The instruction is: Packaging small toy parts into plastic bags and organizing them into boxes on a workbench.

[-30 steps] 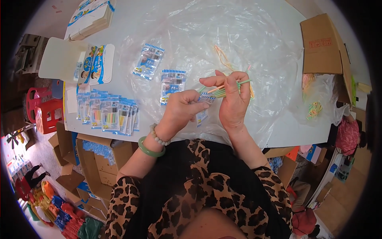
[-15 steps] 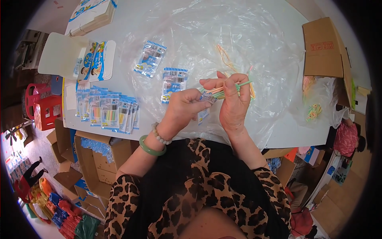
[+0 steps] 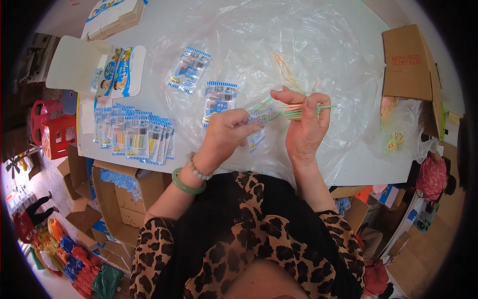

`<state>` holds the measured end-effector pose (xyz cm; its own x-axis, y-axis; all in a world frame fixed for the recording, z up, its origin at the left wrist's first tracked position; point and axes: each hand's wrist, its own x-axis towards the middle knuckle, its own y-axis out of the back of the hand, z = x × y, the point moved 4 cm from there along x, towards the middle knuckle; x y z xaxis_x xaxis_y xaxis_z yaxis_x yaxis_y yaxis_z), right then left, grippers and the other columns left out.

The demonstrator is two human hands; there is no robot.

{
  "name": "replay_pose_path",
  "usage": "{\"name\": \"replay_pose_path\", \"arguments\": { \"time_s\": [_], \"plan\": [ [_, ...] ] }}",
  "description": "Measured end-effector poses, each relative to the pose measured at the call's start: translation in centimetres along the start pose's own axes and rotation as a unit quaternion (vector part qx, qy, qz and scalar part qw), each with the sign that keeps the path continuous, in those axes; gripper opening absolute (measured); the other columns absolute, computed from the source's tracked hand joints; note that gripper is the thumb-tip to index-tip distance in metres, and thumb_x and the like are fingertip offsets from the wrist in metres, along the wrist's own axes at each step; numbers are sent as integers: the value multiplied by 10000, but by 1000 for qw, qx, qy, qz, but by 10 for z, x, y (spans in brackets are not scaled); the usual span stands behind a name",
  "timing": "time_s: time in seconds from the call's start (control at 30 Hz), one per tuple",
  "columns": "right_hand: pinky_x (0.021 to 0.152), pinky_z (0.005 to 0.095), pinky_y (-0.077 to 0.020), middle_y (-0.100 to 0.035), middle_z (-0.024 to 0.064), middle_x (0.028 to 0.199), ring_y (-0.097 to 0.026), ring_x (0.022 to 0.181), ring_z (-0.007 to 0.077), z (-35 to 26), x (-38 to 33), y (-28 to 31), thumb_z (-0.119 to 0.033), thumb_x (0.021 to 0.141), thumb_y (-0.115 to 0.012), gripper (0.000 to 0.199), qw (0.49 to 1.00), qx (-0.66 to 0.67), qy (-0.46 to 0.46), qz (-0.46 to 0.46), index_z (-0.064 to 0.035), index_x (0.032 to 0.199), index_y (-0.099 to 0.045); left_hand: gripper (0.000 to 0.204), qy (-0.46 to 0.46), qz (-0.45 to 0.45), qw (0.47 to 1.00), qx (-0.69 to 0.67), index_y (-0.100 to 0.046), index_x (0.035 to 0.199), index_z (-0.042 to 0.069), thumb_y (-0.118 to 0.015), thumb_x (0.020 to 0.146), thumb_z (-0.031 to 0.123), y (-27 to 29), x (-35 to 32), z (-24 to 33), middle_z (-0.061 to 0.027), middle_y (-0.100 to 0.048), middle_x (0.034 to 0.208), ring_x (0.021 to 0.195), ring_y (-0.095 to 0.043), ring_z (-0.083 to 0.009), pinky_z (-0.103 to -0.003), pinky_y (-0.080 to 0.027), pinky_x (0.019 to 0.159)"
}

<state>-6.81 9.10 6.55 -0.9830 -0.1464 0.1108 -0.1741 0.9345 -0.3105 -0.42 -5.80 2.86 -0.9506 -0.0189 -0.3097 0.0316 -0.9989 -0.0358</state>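
Note:
My left hand point(image 3: 226, 132) pinches a small clear packet point(image 3: 258, 132) with blue-and-white print, near the middle of the plastic sheet. To its right, my right hand point(image 3: 304, 124) holds a bundle of thin pastel sticks point(image 3: 293, 110), green, orange and pale, between thumb and fingers. The sticks' left ends lie close to the packet; whether any are inside it I cannot tell. Two flat printed packets, a far one point(image 3: 189, 70) and a nearer one point(image 3: 220, 102), lie left of my hands. Loose orange sticks point(image 3: 285, 67) rest on the sheet beyond my right hand.
Filled packets point(image 3: 137, 134) overlap in a row at the table's left edge. Behind them stands an open white carton point(image 3: 74, 65) beside printed cards. A cardboard box point(image 3: 406, 65) and a clear bag of sticks point(image 3: 393, 142) are at the right. Crinkled plastic sheeting point(image 3: 338, 45) covers the table's middle.
My right hand has moved to the right, away from my left hand, carrying the stick bundle. The left hand keeps hold of the packet in nearly the same place.

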Motion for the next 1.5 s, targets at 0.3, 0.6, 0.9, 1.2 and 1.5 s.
{"name": "replay_pose_path", "arguments": {
  "time_s": [0.3,0.6,0.9,1.2,1.5],
  "plan": [
    [1102,464,-220,-667,201,964,-596,1079,314,23,-10,27,-215,984,-427,168,861,-485,85,-127,-75,959,-338,227,-51,82,994,42,-535,641,11,-712,780,41,12,-1,5,3,-512,557,462,-479,-41,-209,-374,419],
    [1105,474,-188,-685,179,940,-621,1035,255,-11,9,-35,-250,1002,-366,173,984,-130,72,-103,-94,942,-324,203,-14,45,998,35,-547,659,12,-704,780,53,-4,-1,21,-3,-532,570,471,-507,-46,-203,-395,421],
    [1111,463,-153,-693,127,902,-597,1071,260,-4,0,-30,-267,1001,-377,192,988,-140,29,-61,-93,922,-364,156,29,19,998,-60,-580,687,6,-683,785,71,-2,-2,16,-6,-555,578,474,-526,-55,-204,-406,425],
    [1111,466,-149,-676,130,1005,-556,1115,239,5,-5,-28,-241,985,-419,182,983,-96,-90,-126,-83,894,-429,83,9,-4,997,-82,-639,873,-16,-673,802,14,-6,-2,9,-21,-601,730,557,-563,-74,-203,-460,489],
    [953,302,-402,-620,86,1117,-522,1110,153,22,-5,-10,-168,892,-588,374,920,-319,-32,-224,-23,1229,-518,209,-78,4,976,-203,-647,1073,-11,-557,898,56,-8,5,-4,-46,-640,1010,935,-579,-113,-250,-462,830]
  ]
}}
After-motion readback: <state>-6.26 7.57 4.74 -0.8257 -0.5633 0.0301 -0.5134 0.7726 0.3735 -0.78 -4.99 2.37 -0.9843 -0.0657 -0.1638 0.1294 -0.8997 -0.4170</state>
